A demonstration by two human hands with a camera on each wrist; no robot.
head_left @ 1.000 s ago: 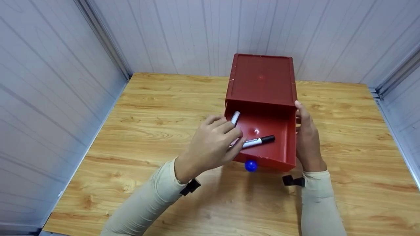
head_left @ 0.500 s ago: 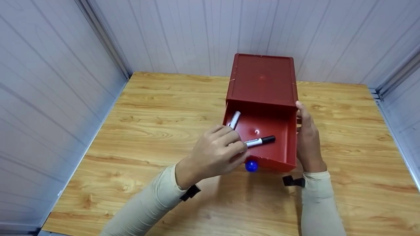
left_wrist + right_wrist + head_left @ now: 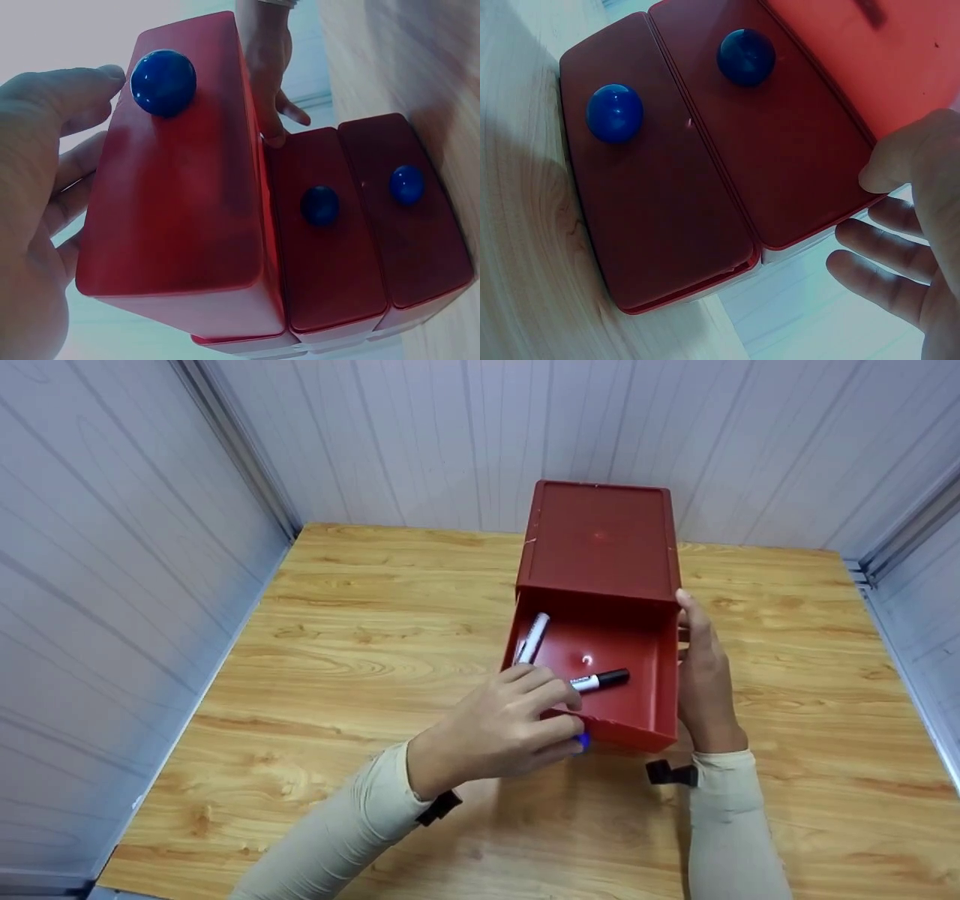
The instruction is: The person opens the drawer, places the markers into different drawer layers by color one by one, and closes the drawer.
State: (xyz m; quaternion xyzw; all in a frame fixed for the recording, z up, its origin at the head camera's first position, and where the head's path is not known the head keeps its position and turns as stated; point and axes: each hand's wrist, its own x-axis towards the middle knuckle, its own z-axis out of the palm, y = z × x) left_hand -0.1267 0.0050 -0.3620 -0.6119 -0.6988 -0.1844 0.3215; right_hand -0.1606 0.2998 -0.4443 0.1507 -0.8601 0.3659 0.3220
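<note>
A red drawer cabinet (image 3: 600, 540) stands on the table with its top drawer (image 3: 637, 712) pulled out. Two markers lie in that drawer: one marker (image 3: 534, 637) along the left side, another marker with a black cap (image 3: 600, 681) near the front, partly hidden. My left hand (image 3: 506, 727) is at the drawer's front, thumb beside the blue knob (image 3: 163, 82) and fingers by the upper rim; the left wrist view shows nothing held. My right hand (image 3: 705, 682) rests against the cabinet's right side, its thumb (image 3: 889, 169) on the middle drawer's edge and the other fingers fairly straight.
Below, the middle drawer (image 3: 330, 277) and the bottom drawer (image 3: 420, 247) are closed, each with a blue knob. The wooden table (image 3: 360, 622) is bounded by white panel walls (image 3: 420, 442) behind and at both sides.
My left hand has come out of the drawer, moving toward me and to the right to the front knob, which it now partly covers. The right hand has stayed in place.
</note>
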